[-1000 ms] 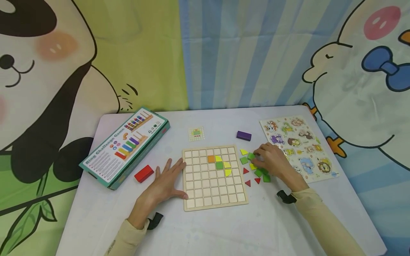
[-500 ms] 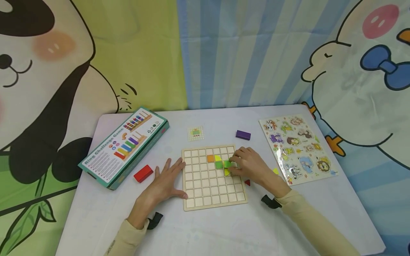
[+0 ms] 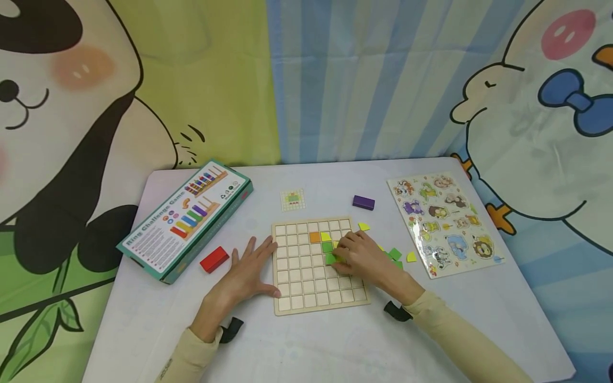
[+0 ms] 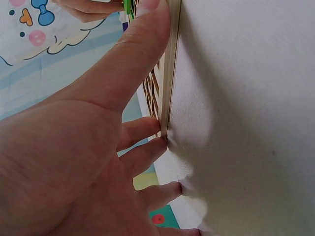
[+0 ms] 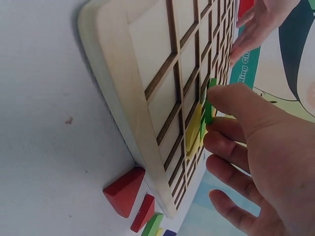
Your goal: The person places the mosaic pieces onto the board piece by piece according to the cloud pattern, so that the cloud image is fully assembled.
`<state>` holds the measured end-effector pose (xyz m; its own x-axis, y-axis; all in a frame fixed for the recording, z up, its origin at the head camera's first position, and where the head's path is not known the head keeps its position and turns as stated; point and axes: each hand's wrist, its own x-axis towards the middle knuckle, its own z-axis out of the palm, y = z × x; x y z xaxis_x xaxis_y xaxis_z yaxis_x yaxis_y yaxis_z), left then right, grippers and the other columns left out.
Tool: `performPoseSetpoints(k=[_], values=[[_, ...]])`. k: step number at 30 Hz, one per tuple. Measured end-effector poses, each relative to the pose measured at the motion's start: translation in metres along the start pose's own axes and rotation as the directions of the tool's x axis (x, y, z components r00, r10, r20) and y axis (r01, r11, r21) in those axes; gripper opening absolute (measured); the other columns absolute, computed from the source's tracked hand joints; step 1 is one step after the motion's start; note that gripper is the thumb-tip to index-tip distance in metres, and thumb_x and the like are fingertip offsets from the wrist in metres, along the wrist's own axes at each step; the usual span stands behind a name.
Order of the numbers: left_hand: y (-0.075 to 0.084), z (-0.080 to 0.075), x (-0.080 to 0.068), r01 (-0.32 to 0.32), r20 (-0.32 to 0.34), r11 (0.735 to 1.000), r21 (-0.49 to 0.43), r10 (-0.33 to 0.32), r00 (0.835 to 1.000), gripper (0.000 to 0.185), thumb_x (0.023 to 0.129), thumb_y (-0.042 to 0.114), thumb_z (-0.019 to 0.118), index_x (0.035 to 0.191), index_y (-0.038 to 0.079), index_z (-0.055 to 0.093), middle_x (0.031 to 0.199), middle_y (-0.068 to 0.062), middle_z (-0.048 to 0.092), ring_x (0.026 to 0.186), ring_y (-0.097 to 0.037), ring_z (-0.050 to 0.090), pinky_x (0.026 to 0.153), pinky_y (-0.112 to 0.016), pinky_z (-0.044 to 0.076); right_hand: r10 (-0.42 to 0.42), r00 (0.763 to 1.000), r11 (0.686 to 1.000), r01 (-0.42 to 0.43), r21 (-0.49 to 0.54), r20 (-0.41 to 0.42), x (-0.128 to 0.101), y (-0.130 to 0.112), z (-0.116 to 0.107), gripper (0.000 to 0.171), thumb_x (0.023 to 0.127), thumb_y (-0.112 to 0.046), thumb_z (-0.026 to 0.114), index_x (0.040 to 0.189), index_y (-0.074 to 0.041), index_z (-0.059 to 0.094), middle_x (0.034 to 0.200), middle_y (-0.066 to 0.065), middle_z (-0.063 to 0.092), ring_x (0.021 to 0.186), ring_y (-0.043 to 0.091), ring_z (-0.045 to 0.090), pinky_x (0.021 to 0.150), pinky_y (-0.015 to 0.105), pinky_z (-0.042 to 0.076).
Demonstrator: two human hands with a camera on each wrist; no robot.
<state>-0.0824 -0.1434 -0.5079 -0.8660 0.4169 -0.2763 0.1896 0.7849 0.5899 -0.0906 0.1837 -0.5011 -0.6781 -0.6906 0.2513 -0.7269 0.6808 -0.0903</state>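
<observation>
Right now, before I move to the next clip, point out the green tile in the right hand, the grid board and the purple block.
Green tile (image 5: 209, 111): right wrist view, its lower visible part.
Grid board (image 3: 307, 274): head view, an uncovered cell.
Purple block (image 3: 364, 202): head view, its visible middle.

One high view, two close ones
From the head I look forward and down across the table (image 3: 306, 346), far enough back to take in the left hand (image 3: 244, 276), the right hand (image 3: 361, 258) and the curtain (image 3: 306, 80) filling the upper frame. Both wrist views sit very near their own hands (both turned sideways on my screen). They face roughly toward each other across the grid board (image 3: 308, 274), which all three share, each catching the opposite hand near its top.
</observation>
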Motion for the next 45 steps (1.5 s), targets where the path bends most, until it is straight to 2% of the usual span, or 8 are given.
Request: performPoseSetpoints(k=[22,30,33,38,45], values=[[-0.001,-0.001,0.0,-0.003,0.004,1.0,0.01,0.003,1.0,0.121,0.061,0.041,0.096,0.16,0.017,0.032,0.171,-0.007,0.017,0.157,-0.045,0.0,0.112,-0.081,-0.004,0.017,1.0,1.0,-0.017,-0.021,0.013,0.001,0.0,0.003,0.023,0.086,-0.033,0.082,0.099,-0.013,0.079,0.095,0.0,0.073,0.095,0.02,0.064,0.086,0.038,0.052],[0.0,-0.001,0.0,-0.003,0.007,1.0,0.005,0.003,1.0,0.121,0.061,0.041,0.096,0.16,0.016,0.032,0.171,-0.007,0.017,0.157,-0.045,-0.001,0.112,-0.081,-0.005,0.018,1.0,1.0,-0.018,0.006,0.018,0.002,0.001,0.003,0.022,0.087,-0.032,0.081,0.099,-0.013,0.08,0.097,-0.001,0.073,0.095,0.02,0.065,0.087,0.038,0.052],[0.001,-0.002,0.0,-0.003,0.008,1.0,0.005,0.003,1.0,0.121,0.061,0.04,0.096,0.16,0.015,0.032,0.171,-0.008,0.017,0.157,-0.045,-0.001,0.112,-0.081,-0.005,0.027,1.0,0.999,-0.027,0.02,-0.003,0.002,0.002,-0.001,0.021,0.086,-0.029,0.083,0.098,-0.012,0.08,0.095,0.0,0.073,0.094,0.02,0.065,0.084,0.037,0.052],[0.002,-0.002,0.001,0.001,0.012,1.0,0.0,-0.001,1.0,0.121,0.062,0.04,0.096,0.16,0.016,0.031,0.171,-0.008,0.016,0.157,-0.045,-0.001,0.113,-0.08,-0.006,0.085,0.996,0.996,-0.084,0.027,-0.037,-0.006,0.015,-0.015,0.019,0.084,-0.023,0.084,0.098,-0.011,0.08,0.093,0.001,0.073,0.091,0.022,0.064,0.081,0.039,0.051],[0.0,-0.001,0.0,0.011,0.015,1.0,-0.007,-0.011,1.0,0.121,0.062,0.041,0.096,0.161,0.017,0.03,0.172,-0.006,0.015,0.157,-0.043,-0.002,0.114,-0.079,-0.007,0.243,0.97,0.969,-0.243,-0.034,-0.014,-0.04,0.047,-0.031,0.025,0.082,-0.026,0.086,0.1,-0.01,0.08,0.094,0.004,0.073,0.094,0.025,0.063,0.083,0.042,0.052]])
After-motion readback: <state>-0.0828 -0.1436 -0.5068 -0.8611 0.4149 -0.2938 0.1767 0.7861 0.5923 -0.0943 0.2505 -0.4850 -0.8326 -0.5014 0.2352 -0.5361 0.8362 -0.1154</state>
